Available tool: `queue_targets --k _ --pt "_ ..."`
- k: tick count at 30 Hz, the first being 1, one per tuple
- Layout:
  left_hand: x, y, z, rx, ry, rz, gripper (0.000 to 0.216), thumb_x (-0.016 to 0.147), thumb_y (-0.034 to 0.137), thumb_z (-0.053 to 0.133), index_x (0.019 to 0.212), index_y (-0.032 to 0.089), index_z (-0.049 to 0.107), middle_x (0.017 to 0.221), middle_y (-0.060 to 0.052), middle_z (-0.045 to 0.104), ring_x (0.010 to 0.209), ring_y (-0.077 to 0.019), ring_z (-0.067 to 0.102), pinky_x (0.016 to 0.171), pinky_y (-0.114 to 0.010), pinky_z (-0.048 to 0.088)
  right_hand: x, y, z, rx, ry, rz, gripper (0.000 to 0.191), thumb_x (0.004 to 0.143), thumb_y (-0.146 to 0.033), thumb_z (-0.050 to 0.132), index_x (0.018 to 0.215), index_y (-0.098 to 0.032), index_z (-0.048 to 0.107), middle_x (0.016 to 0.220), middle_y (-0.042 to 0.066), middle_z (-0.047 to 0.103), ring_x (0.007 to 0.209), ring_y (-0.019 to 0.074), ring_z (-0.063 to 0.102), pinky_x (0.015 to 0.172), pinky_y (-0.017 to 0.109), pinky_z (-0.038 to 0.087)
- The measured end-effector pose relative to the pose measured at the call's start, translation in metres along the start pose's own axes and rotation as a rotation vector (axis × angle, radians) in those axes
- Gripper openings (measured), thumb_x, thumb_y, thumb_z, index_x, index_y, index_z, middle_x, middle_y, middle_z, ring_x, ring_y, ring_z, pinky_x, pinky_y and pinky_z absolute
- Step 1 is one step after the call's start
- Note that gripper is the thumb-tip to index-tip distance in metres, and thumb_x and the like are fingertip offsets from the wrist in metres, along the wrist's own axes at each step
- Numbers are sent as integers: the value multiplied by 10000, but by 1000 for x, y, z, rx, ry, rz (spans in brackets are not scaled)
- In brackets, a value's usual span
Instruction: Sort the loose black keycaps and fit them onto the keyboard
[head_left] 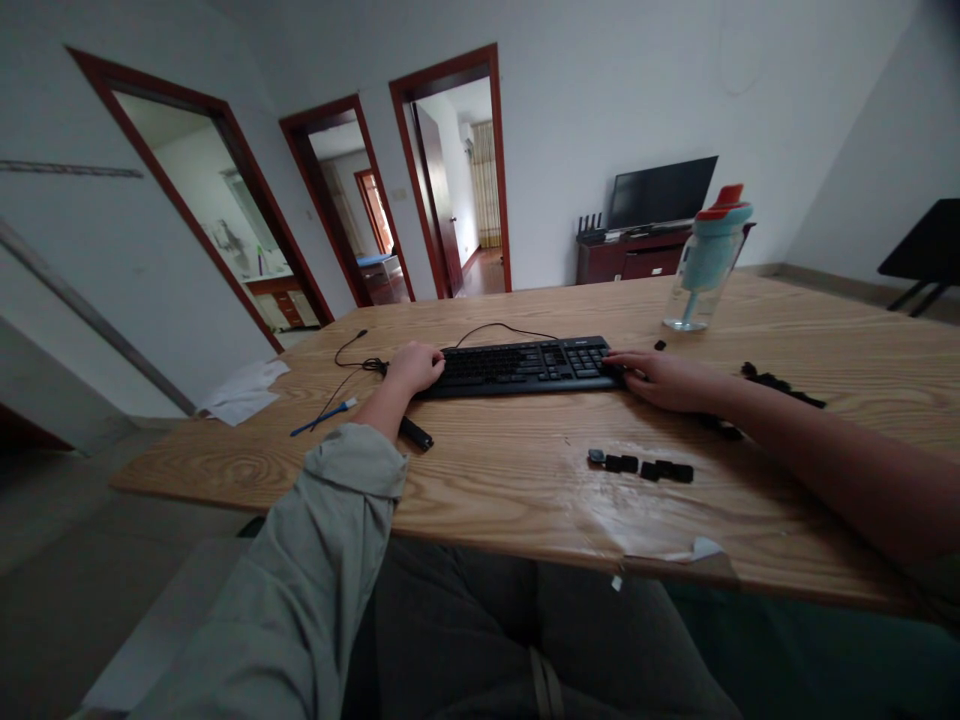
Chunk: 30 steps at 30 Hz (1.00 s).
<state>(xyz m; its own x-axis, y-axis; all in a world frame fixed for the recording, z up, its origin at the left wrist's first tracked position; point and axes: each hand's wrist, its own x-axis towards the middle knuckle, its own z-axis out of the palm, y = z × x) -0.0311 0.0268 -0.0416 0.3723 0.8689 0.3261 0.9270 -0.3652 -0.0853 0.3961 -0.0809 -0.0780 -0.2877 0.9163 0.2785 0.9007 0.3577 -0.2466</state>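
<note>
A black keyboard (510, 368) lies across the middle of the wooden table, some of its keys seemingly missing near the right part. My left hand (415, 368) is closed around its left end, fingers curled over the edge. At the opposite end, my right hand (664, 380) grips the right edge, fingers on top and thumb lower at the front. Loose black keycaps (667, 470) form a short row nearer to me. More keycaps (784, 385) lie beyond my right forearm, and a single keycap (660, 345) sits behind my right hand.
A blue brush (324, 416) and a black cable (364, 366) lie left of the keyboard. A small black object (416, 434) rests by my left wrist. White paper (244, 393) is at the table's left edge. A water bottle (705, 265) stands at the back right.
</note>
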Motion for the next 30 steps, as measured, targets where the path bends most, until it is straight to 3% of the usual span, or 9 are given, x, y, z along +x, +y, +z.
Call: queue_targets --k 6,12,24,30 --pt "-1 6 -5 53 -19 13 301 900 327 530 1051 242 776 1016 -97 750 1027 -267 632 923 -368 475 0 -1 -1 31 -12 -15 501 858 -325 502 1339 -263 626 1390 46 614 1256 303 588 1114 479 440" --pt "3 -4 5 -85 8 -64 290 912 354 550 1050 232 774 1040 -93 757 983 -249 659 875 -342 492 0 -2 0 14 18 -34 504 842 -305 516 1333 -301 631 1338 25 653 1226 302 610 1083 489 475" --pt "7 -5 7 -82 22 6 244 881 285 566 1010 211 759 1018 -81 740 1029 -232 625 956 -333 478 1 3 1 35 14 -43 533 839 -326 518 1365 -335 609 1348 -8 644 1257 303 585 1112 506 444" --pt "8 -7 8 -69 8 13 267 882 283 559 1056 215 750 1026 -88 736 1041 -238 625 940 -335 482 1 6 3 -2 5 -44 504 869 -330 488 1355 -287 619 1377 17 626 1256 291 587 1119 476 434"
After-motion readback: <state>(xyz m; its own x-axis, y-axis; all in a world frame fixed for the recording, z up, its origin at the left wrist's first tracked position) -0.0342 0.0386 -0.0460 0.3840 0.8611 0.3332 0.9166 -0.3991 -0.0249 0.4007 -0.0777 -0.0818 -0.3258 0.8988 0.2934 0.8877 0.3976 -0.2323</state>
